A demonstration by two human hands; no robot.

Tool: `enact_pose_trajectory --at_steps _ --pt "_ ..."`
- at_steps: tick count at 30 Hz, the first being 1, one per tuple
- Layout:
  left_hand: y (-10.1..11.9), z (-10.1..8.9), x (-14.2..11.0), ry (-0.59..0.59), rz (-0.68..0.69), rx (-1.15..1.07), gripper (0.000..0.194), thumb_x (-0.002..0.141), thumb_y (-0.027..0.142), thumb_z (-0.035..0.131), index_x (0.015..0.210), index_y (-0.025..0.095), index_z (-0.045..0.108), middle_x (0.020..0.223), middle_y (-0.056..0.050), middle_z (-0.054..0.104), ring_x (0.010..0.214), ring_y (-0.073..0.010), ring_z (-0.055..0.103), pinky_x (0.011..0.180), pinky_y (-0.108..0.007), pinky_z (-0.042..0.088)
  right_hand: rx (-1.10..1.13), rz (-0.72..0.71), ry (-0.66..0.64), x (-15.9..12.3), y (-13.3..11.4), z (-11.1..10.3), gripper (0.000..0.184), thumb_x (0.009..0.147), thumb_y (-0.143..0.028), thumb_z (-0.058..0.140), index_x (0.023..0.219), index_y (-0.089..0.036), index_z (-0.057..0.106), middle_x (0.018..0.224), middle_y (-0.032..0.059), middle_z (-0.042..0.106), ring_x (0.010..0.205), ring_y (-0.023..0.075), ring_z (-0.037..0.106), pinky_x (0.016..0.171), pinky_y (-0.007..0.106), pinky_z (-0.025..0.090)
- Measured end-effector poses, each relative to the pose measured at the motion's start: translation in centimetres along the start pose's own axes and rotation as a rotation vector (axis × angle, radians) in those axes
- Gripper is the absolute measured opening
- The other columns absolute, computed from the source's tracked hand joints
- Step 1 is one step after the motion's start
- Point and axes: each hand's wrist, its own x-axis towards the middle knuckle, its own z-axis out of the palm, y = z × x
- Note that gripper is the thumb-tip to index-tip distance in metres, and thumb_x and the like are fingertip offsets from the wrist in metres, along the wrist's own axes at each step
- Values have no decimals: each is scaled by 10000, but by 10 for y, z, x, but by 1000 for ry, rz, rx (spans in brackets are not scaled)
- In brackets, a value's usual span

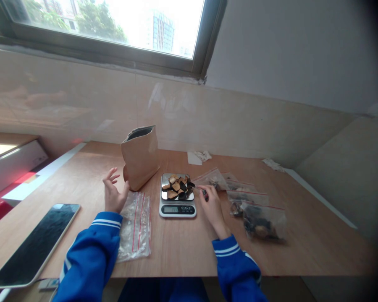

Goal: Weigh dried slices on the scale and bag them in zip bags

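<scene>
A small kitchen scale [177, 208] stands mid-table with dark dried slices [177, 187] heaped on its steel plate. My right hand [211, 205] rests just right of the scale and pinches a thin tool whose tip reaches a slice at the plate's right edge. My left hand [113, 193] hovers open, fingers spread, beside an upright brown paper bag [140, 155] with an open top. Below the left hand lies a stack of empty zip bags [135, 228].
Several filled zip bags [262, 222] lie right of the scale. A tablet with a dark screen [33, 243] lies at the table's near left corner. Crumpled paper [199, 157] sits near the back wall. The wooden table [308, 243] ends at the tiled wall.
</scene>
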Motion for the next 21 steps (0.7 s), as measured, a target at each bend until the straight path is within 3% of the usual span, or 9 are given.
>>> enact_pose_trajectory --at_steps 6,11,16,21 --pt "5 -2 2 224 107 -51 492 707 216 626 1117 204 355 1170 -120 496 828 -170 586 679 -337 495 -31 22 11 11 8 8 249 901 -273 465 1011 -176 665 991 99 554 956 230 555 890 399 463" --pt "5 -2 4 344 169 -77 398 671 206 591 985 213 345 999 -54 470 649 -114 516 545 -282 449 -54 9 0 15 13 12 252 893 -286 485 1014 -167 671 1029 116 535 1007 245 541 924 421 450" --pt "8 -6 0 424 220 0 315 666 242 564 907 217 363 874 -33 454 701 -160 496 538 -301 433 -6 19 51 14 9 7 251 900 -264 459 1039 -182 651 1036 108 542 994 232 556 909 406 465" --pt "12 -10 -3 442 347 22 267 679 230 573 870 223 385 836 -28 468 715 -177 505 591 -342 458 -1 32 135 -6 13 2 280 922 -252 396 1034 -183 643 1023 104 528 966 219 563 852 377 487"
